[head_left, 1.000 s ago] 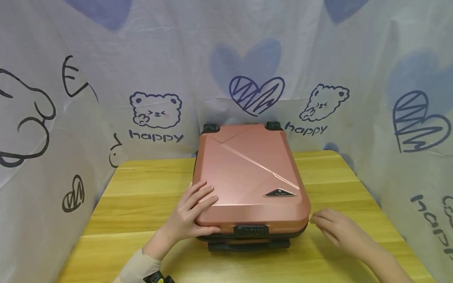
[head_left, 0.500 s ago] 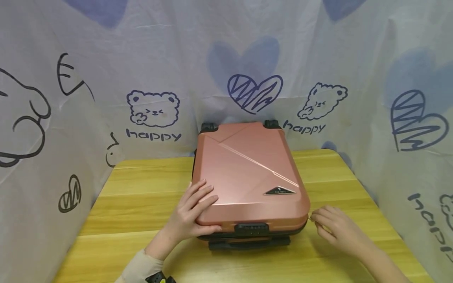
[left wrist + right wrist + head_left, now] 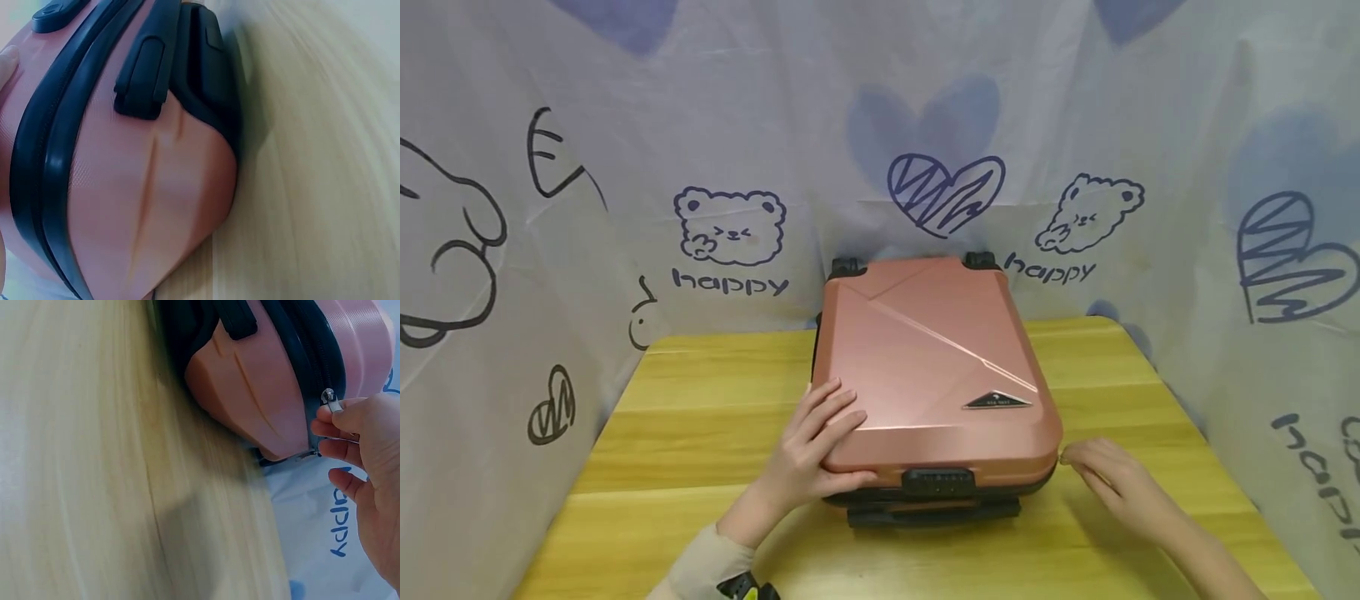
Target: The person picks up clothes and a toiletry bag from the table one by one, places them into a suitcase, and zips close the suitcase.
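Note:
A pink hard-shell suitcase (image 3: 925, 350) lies flat on the table, its black handle (image 3: 934, 514) and combination lock (image 3: 937, 482) facing me. My left hand (image 3: 808, 450) rests on its near left corner, fingers spread on the lid and thumb along the front edge. In the left wrist view, only bits of that hand show at the edge. At the near right corner, my right hand (image 3: 1112, 479) pinches a metal zipper pull (image 3: 336, 406) between thumb and fingers. The black zipper (image 3: 312, 350) runs round the case's side; the teeth near the pull look closed.
The wooden table (image 3: 700, 417) extends on both sides of the suitcase. A white printed cloth (image 3: 737, 125) hangs behind and along both sides. The suitcase wheels (image 3: 846, 267) are close against the back cloth. A dark wristband (image 3: 747, 587) is on the left wrist.
The head view shifts slightly. My right thumb and fingers look closer together than half a second ago, still at the same corner. The left hand keeps its place on the suitcase.

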Demonstrator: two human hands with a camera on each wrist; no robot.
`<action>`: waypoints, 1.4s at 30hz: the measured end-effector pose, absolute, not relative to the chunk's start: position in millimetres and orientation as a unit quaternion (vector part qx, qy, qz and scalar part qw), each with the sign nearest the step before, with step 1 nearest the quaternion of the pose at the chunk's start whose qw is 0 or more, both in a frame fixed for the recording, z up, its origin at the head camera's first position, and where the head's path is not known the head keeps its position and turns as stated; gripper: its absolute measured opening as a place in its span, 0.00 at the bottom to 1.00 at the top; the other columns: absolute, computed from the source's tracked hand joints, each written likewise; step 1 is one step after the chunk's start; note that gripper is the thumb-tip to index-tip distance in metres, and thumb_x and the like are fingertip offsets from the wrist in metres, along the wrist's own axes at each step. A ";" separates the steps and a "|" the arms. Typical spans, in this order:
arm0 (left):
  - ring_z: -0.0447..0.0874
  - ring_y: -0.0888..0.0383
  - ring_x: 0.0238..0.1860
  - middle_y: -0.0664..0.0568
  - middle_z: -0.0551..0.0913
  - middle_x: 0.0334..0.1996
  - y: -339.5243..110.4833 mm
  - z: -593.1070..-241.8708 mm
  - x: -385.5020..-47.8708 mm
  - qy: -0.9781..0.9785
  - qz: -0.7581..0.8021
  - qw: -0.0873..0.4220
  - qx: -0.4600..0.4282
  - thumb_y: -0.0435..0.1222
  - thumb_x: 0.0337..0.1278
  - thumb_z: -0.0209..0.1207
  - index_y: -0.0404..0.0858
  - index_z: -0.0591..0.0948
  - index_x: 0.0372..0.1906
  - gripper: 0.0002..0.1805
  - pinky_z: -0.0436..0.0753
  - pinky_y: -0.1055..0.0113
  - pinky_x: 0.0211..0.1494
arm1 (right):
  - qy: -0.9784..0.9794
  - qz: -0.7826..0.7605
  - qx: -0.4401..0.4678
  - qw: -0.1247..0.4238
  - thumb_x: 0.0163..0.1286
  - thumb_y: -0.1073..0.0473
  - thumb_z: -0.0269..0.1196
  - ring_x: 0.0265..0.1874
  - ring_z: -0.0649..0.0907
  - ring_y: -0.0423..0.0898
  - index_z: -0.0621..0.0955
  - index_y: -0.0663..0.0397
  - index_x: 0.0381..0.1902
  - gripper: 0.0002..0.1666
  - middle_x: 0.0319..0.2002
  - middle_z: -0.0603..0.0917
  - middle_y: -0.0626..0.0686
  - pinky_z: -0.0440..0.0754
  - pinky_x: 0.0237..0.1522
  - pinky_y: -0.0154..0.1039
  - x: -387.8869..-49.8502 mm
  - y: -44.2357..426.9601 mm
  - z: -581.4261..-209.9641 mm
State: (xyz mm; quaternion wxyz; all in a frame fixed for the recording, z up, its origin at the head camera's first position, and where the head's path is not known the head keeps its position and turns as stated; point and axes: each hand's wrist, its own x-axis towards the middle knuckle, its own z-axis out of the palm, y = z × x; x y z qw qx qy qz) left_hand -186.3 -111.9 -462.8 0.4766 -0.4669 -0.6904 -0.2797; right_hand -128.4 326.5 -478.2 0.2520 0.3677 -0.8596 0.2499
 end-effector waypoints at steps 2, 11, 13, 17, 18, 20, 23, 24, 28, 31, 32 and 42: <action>0.76 0.32 0.57 0.36 0.82 0.53 -112.1 -462.8 -186.8 -0.690 -0.278 0.479 -0.466 0.61 0.43 0.69 0.34 0.83 0.50 0.38 0.70 0.34 0.64 | -0.860 0.252 0.367 0.250 0.52 0.78 0.65 0.46 0.79 0.37 0.84 0.53 0.43 0.22 0.41 0.86 0.48 0.69 0.57 0.18 -129.5 325.7 -478.7; 0.76 0.34 0.58 0.37 0.82 0.53 -111.0 -455.9 -186.1 -0.699 -0.271 0.467 -0.468 0.62 0.45 0.67 0.36 0.83 0.50 0.37 0.66 0.35 0.68 | -0.875 0.276 0.323 0.230 0.50 0.79 0.66 0.43 0.78 0.30 0.84 0.48 0.40 0.24 0.38 0.86 0.44 0.69 0.51 0.15 -128.4 330.0 -481.0; 0.76 0.37 0.58 0.40 0.82 0.53 -110.6 -450.6 -183.5 -0.715 -0.248 0.463 -0.462 0.63 0.50 0.63 0.38 0.83 0.51 0.35 0.60 0.33 0.70 | -0.876 0.269 0.325 0.235 0.49 0.79 0.67 0.42 0.79 0.32 0.84 0.47 0.39 0.24 0.37 0.86 0.44 0.69 0.51 0.15 -129.4 329.0 -481.7; 0.77 0.42 0.59 0.46 0.81 0.55 -102.4 -434.6 -174.3 -0.749 -0.141 0.443 -0.473 0.61 0.53 0.56 0.45 0.80 0.58 0.33 0.61 0.27 0.65 | -0.877 0.243 0.335 0.243 0.47 0.77 0.69 0.40 0.79 0.35 0.83 0.43 0.39 0.25 0.37 0.86 0.42 0.71 0.50 0.19 -127.8 327.5 -481.9; 0.76 0.43 0.61 0.48 0.80 0.57 -98.4 -430.4 -171.5 -0.757 -0.111 0.430 -0.480 0.61 0.52 0.56 0.47 0.79 0.60 0.33 0.62 0.27 0.64 | -0.878 0.239 0.335 0.245 0.48 0.76 0.69 0.40 0.79 0.35 0.83 0.43 0.39 0.25 0.37 0.86 0.42 0.72 0.49 0.19 -127.0 326.9 -481.7; 0.73 0.44 0.64 0.49 0.77 0.62 -88.9 -422.9 -165.3 -0.772 -0.062 0.393 -0.497 0.60 0.49 0.57 0.50 0.75 0.65 0.37 0.64 0.27 0.63 | -0.881 0.230 0.331 0.249 0.47 0.75 0.70 0.40 0.79 0.35 0.83 0.42 0.39 0.25 0.37 0.86 0.41 0.72 0.49 0.20 -125.4 326.0 -481.0; 0.67 0.44 0.69 0.49 0.69 0.69 -72.1 -417.0 -156.2 -0.792 -0.015 0.334 -0.511 0.63 0.44 0.60 0.53 0.67 0.71 0.45 0.63 0.29 0.65 | -0.879 0.223 0.332 0.258 0.47 0.75 0.70 0.40 0.79 0.37 0.83 0.44 0.39 0.24 0.37 0.85 0.42 0.71 0.49 0.21 -123.3 325.0 -480.5; 0.65 0.44 0.70 0.48 0.67 0.71 -66.2 -416.3 -153.9 -0.796 -0.006 0.320 -0.513 0.65 0.43 0.61 0.53 0.65 0.72 0.48 0.63 0.30 0.66 | -0.878 0.222 0.333 0.260 0.46 0.75 0.70 0.39 0.79 0.37 0.83 0.45 0.39 0.24 0.37 0.85 0.43 0.71 0.49 0.22 -122.6 324.8 -480.4; 0.60 0.42 0.73 0.46 0.56 0.77 -44.1 -416.9 -148.8 -0.814 0.024 0.289 -0.503 0.69 0.38 0.64 0.55 0.57 0.76 0.57 0.64 0.31 0.66 | -0.879 0.216 0.330 0.268 0.47 0.75 0.69 0.38 0.79 0.38 0.84 0.47 0.39 0.23 0.36 0.85 0.43 0.72 0.49 0.23 -120.1 324.2 -479.4; 0.60 0.39 0.73 0.44 0.54 0.77 -32.7 -418.7 -148.5 -0.822 0.040 0.294 -0.486 0.70 0.37 0.65 0.56 0.54 0.77 0.59 0.67 0.32 0.64 | -0.879 0.212 0.329 0.272 0.48 0.76 0.68 0.38 0.79 0.38 0.83 0.48 0.39 0.23 0.36 0.85 0.43 0.72 0.47 0.24 -120.2 323.6 -478.8; 0.61 0.38 0.73 0.44 0.55 0.77 -30.5 -419.4 -148.6 -0.822 0.042 0.301 -0.482 0.70 0.36 0.65 0.56 0.55 0.77 0.59 0.69 0.32 0.63 | -0.878 0.212 0.331 0.273 0.48 0.76 0.68 0.37 0.79 0.39 0.83 0.49 0.39 0.22 0.36 0.85 0.43 0.72 0.47 0.24 -120.3 323.6 -478.9; 0.67 0.39 0.69 0.44 0.64 0.72 -28.9 -415.3 -151.6 -0.822 0.032 0.325 -0.466 0.71 0.30 0.67 0.58 0.58 0.75 0.60 0.73 0.34 0.60 | -0.866 0.247 0.350 0.257 0.52 0.78 0.64 0.43 0.79 0.35 0.84 0.53 0.42 0.21 0.39 0.85 0.47 0.69 0.54 0.16 -118.3 325.4 -473.1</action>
